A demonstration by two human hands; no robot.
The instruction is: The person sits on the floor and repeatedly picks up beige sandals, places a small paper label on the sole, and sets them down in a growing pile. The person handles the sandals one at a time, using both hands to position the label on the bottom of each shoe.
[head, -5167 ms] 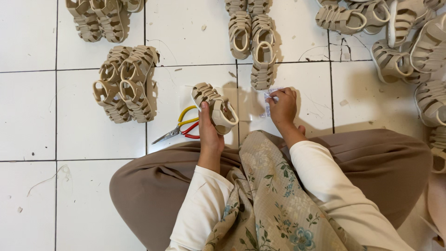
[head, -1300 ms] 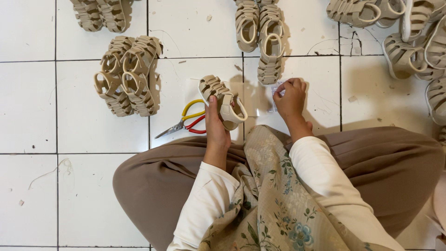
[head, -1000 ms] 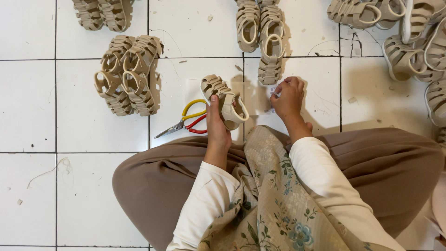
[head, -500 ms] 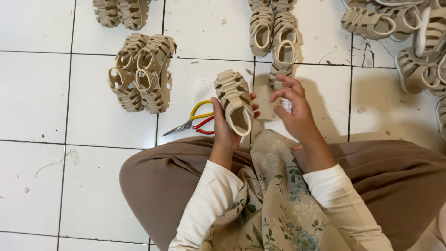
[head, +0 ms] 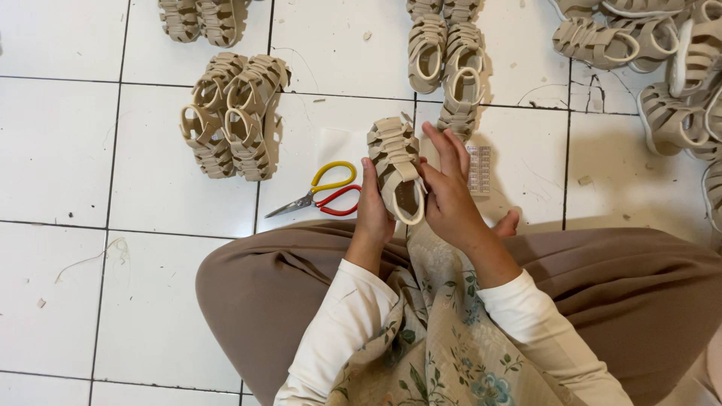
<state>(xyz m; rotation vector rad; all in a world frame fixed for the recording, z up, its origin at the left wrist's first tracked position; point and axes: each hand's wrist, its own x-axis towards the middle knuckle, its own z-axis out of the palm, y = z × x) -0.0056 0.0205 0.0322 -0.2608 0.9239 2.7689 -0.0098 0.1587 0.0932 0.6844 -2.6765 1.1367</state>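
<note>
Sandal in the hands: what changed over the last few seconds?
The right hand left the floor by the small sheet and came across onto the sandal, which the left hand has turned upright. Scissors and sandal piles stayed put.

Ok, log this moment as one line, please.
left hand: holds beige sandal | right hand: fingers on sandal's side | scissors: on tile, left of hands | label sheet: on floor behind right hand
</note>
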